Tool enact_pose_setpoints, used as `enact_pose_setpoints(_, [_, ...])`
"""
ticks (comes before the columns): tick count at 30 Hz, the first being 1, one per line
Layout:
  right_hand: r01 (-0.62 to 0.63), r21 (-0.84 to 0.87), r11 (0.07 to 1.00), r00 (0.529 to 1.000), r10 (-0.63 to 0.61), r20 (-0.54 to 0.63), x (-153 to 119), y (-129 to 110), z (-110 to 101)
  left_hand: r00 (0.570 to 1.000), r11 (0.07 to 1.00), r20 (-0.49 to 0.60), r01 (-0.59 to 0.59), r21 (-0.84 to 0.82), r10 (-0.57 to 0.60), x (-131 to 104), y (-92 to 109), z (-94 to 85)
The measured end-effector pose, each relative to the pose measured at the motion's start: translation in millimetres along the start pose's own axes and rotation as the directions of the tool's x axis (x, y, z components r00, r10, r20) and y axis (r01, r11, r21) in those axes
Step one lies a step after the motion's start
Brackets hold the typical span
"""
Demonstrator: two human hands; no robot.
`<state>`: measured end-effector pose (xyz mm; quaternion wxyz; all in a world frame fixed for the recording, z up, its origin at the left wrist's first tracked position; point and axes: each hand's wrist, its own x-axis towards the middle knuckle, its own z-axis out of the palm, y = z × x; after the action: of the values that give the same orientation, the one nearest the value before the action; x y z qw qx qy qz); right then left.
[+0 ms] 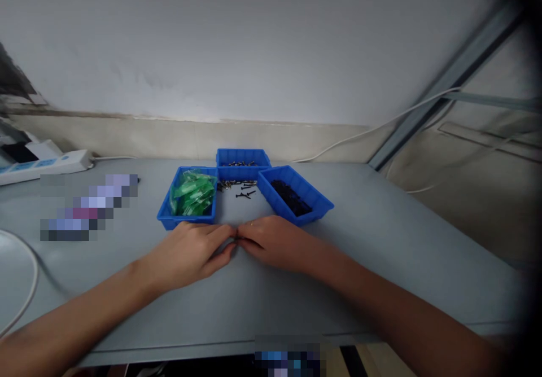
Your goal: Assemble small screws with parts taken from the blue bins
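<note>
My left hand point(197, 248) and my right hand point(273, 241) meet fingertip to fingertip over the grey table. Both are pinched closed around something too small to make out. Just beyond my left hand is a blue bin point(164, 214) of green packets in clear plastic point(193, 193). Another blue bin point(319, 199), with black pieces point(292, 197) inside, stands beyond my right hand. Between and behind these two is a third blue bin point(243, 156) holding small metal screws. Loose dark screws point(245, 194) lie on the table in front of it.
At the far left stands a white power strip point(68, 163). A pixelated item point(93, 205) lies on the left of the grey table point(127, 332). A white cable point(34, 275) curves along the left edge. A metal frame post point(423, 103) rises at the right, near the wall.
</note>
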<state>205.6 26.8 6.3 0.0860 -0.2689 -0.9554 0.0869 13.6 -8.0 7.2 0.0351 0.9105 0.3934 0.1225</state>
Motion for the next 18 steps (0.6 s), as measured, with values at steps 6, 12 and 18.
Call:
enact_pose_setpoints(6, [-0.019, 0.014, 1.0, 1.0, 0.019, 0.025, 1.1, -1.7, -2.3, 0.999, 1.0, -0.046, -0.013, -0.022, 0.012, -1.6, -0.3, 1.1])
enact_pose_setpoints(12, [-0.025, 0.01, 1.0, 0.999, 0.025, 0.039, 1.3, -1.4, -1.3, 0.999, 1.0, -0.042, -0.025, -0.005, 0.025, -0.6, -0.8, -0.3])
enact_pose_setpoints(18, [-0.028, -0.023, 0.999, 1.0, 0.028, -0.012, -1.9, 1.8, -5.4, 0.999, 0.995, 0.026, 0.043, 0.095, -0.045, 0.7, -1.4, -1.9])
